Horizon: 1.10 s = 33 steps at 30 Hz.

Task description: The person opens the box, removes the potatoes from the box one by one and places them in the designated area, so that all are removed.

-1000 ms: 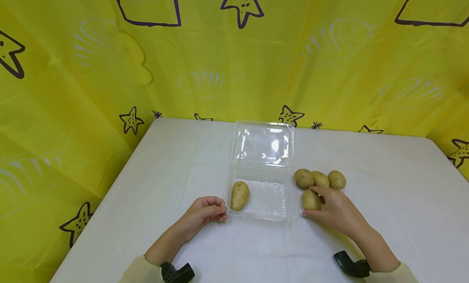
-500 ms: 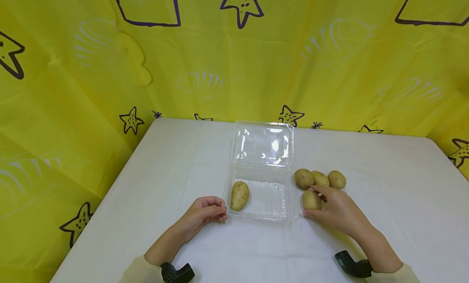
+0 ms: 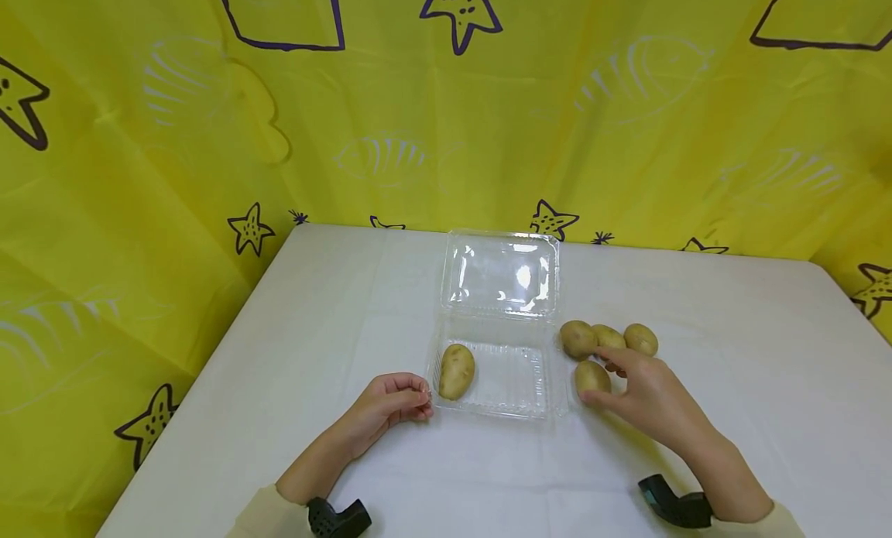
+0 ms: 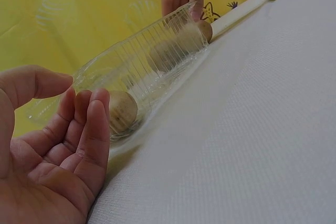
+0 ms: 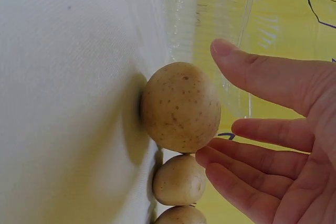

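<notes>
Four loose tan potatoes lie on the white table (image 3: 293, 352), right of the clear plastic clamshell box (image 3: 498, 321). Cupped around the nearest loose potato (image 3: 591, 376), the right hand (image 3: 644, 395) has straight fingers, fingertips at its skin, not clamped. Another speckled potato (image 3: 456, 371) lies inside the box's tray. Beside the tray's near left corner, the left hand (image 3: 386, 406) rests loosely curled, holding nothing.

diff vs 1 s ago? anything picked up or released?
The right hand opened off the nearest potato: earlier its fingers curled round it, now they are spread beside it, barely touching if at all. The potato sits in the same spot on the table. Unchanged: left hand at the clear box corner, one potato inside, three potatoes behind.
</notes>
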Tool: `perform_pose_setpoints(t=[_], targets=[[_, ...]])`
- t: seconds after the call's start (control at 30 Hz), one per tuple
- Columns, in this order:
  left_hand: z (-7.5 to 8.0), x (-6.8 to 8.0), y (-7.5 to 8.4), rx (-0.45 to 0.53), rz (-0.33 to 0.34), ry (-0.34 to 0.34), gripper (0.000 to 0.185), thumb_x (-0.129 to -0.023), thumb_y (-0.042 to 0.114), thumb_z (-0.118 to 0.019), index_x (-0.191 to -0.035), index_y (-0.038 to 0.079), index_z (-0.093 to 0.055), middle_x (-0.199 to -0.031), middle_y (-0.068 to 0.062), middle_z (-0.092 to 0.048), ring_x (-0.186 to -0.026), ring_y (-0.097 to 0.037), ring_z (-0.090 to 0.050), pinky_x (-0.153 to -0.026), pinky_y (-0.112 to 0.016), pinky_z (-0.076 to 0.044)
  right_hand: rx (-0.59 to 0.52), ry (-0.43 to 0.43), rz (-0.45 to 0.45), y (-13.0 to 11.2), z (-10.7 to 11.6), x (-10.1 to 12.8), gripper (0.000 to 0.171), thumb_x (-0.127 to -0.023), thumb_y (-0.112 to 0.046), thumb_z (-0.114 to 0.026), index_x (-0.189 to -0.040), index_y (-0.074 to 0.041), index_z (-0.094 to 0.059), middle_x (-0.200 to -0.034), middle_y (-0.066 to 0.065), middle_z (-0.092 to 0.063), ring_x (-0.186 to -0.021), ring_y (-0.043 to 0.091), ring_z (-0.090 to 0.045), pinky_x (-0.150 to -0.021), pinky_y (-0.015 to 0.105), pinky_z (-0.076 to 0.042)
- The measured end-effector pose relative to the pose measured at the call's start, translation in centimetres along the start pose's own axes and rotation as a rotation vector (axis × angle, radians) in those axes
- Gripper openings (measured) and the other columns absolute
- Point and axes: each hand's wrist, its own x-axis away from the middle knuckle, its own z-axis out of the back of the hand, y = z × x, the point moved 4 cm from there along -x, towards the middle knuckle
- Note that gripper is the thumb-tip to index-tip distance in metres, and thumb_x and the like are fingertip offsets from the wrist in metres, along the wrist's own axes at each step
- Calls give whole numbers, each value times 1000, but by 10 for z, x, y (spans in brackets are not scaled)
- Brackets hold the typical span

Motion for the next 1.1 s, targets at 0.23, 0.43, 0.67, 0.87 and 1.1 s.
perform_pose_setpoints(t=[0.23, 0.43, 0.67, 0.87, 1.1], targets=[[1, 1, 0, -1, 9, 7, 3, -88, 4, -55, -86, 4, -57, -81, -5, -61, -77, -13, -62, -74, -26, -51, -10, -16, -16, -5, 3, -3, 48, -70, -28, -80, -107, -2, -63, -99, 10, -64, -89, 31, -58, -70, 46, -47], [1, 1, 0, -2, 7, 9, 4, -88, 3, -55, -86, 4, -57, -81, -5, -61, -77, -13, -62, -74, -25, -51, -30, 6, 5, -15, 5, -7, 36, -71, -19, -79, -99, -3, -63, -94, 9, -63, -90, 31, -59, -73, 46, -48], [1, 1, 0, -4, 8, 2, 4, -89, 5, -55, -86, 3, -57, -82, -5, -61, -78, -14, -62, -75, -26, -51, -45, 33, 70, -25, 3, -10, 38, -70, -13, -80, -102, 0, -63, -92, 7, -62, -87, 27, -59, -74, 43, -49], [0, 0, 0, -6, -9, -9, 4, -88, 4, -54, -86, 5, -58, -82, -5, -61, -78, -14, -62, -75, -26, -51, -63, 65, 139, -34, -1, -17, 32, -67, -8, -81, -82, -10, -53, -79, 2, -51, -79, 19, -54, -73, 36, -52], [-1, 0, 1, -8, -8, -11, 4, -88, 4, -55, -85, 5, -58, -82, -5, -61, -77, -13, -62, -75, -26, -51, -40, 69, 176, -46, -11, -24, 44, -67, -13, -82, -103, 3, -63, -87, 7, -61, -80, 21, -57, -70, 34, -49]])
